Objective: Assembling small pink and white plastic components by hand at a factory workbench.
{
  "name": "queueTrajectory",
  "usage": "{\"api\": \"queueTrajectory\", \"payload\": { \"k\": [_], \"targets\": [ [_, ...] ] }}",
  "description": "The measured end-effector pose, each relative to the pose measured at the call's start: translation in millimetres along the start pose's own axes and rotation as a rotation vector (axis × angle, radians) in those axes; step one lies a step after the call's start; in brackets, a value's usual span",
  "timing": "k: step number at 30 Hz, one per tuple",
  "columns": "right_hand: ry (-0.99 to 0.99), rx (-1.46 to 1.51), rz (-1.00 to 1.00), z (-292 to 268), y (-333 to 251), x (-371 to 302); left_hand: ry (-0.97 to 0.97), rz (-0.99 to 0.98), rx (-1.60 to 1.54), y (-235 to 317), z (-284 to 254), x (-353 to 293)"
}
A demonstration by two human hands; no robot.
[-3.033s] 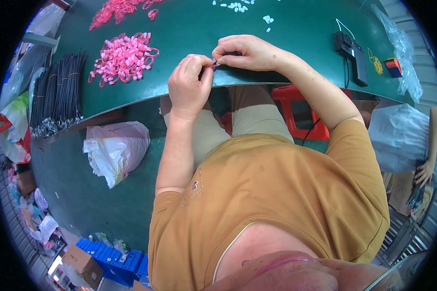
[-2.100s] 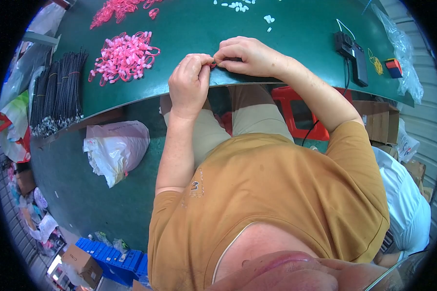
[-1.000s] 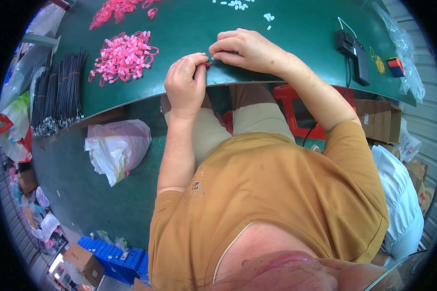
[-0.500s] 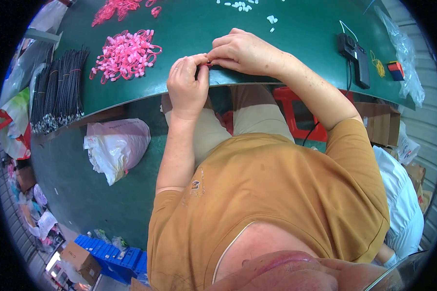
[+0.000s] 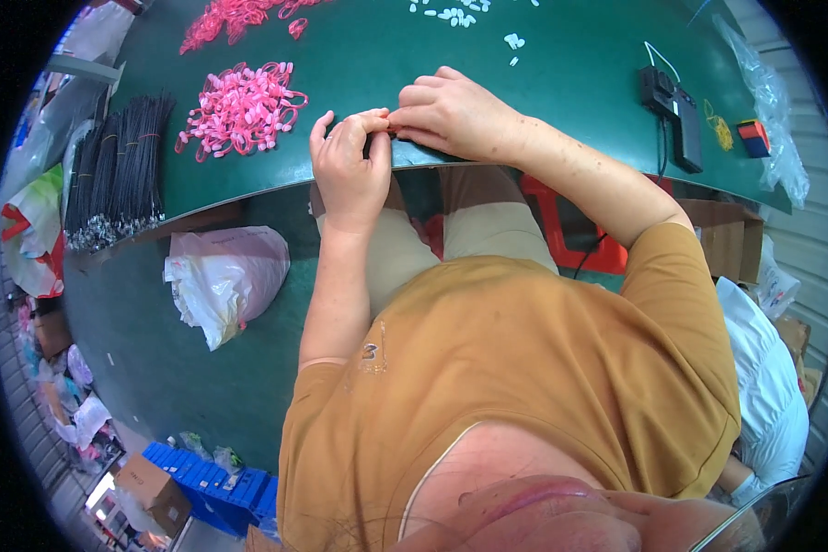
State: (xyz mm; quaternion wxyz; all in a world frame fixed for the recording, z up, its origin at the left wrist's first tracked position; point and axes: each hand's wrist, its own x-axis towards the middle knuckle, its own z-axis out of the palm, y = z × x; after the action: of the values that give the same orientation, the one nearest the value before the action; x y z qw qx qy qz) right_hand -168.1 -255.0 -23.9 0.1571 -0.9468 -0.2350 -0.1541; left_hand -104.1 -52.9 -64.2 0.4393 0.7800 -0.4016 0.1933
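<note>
Above the front edge of the green table (image 5: 561, 101), my two hands meet at their fingertips. My left hand (image 5: 351, 170) is pinched at thumb and index finger, its other fingers bent or raised. My right hand (image 5: 458, 112) comes in from the right, its fingers closed together against the left fingertips. A speck of red shows between them, but the small item is mostly hidden by the fingers. Left of my left hand lies a heap of pink cord loops (image 5: 244, 109) with pale pink sleeves. Small white plastic pieces (image 5: 455, 16) are scattered beyond my hands.
More pink loops (image 5: 225, 20) lie at the far left, near bundled black cords (image 5: 120, 166). A black device (image 5: 676, 110) with a cable, yellow string (image 5: 718, 126) and clear plastic (image 5: 765, 110) are at right. A white bag (image 5: 225, 281) stands below the table edge.
My left hand's raised finger has spread away from the others. Both hands stay together at the fingertips, and the right has shifted slightly. The whole view has moved a little.
</note>
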Motion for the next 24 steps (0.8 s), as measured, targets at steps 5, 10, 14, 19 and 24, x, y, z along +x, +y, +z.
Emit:
{"api": "queueTrajectory", "payload": {
  "k": [5,10,14,19,24],
  "targets": [
    [0.143,0.499,0.287,0.7,15.6,-10.4,-0.004,-0.016,-0.031,3.5,-0.4,3.5],
    [0.025,0.407,0.218,-4.4,11.6,-4.4,-0.014,0.051,0.106,5.3,-0.4,3.3],
    [-0.092,0.41,0.202,-9.2,15.2,-2.5,-0.014,0.029,0.078,4.1,0.9,3.4],
    [-0.145,0.325,0.152,-11.8,14.1,1.5,-0.023,0.009,0.062,2.5,0.8,2.8],
    [-0.129,0.023,0.02,-17.2,2.4,4.8,-0.027,0.0,0.039,1.8,-0.6,5.5]
  ]
}}
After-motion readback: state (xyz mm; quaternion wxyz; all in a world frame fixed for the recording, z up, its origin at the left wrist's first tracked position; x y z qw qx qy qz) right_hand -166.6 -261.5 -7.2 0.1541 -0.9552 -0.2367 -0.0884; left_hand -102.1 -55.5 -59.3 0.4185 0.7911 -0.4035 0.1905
